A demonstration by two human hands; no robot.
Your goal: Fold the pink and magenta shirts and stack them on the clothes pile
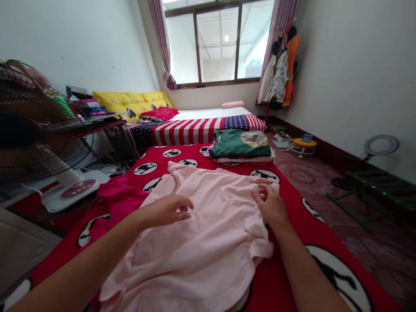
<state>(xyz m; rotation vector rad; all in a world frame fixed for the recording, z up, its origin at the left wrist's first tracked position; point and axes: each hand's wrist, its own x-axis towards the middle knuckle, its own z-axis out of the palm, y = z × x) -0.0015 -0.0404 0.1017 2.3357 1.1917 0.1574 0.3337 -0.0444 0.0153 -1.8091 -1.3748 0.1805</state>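
Observation:
A light pink T-shirt (208,234) lies spread and wrinkled over a red blanket (292,208) with white round patches. My left hand (170,209) hovers over the shirt's left part, thumb and curved fingers apart, holding nothing. At the shirt's upper right edge, my right hand (271,204) has its thumb and fingers curled together in a pinch on the pink cloth. Beyond the shirt sits a stack of folded clothes, a green T-shirt (240,144) with a printed picture on top. Left of the shirt lies crumpled magenta cloth (121,199).
An electric fan (74,188) stands close at left, beside a small table (107,123). Behind the stack is a bed with a striped cover (188,131). On the right floor are an orange stool (303,143) and a dark green folding stool (380,182).

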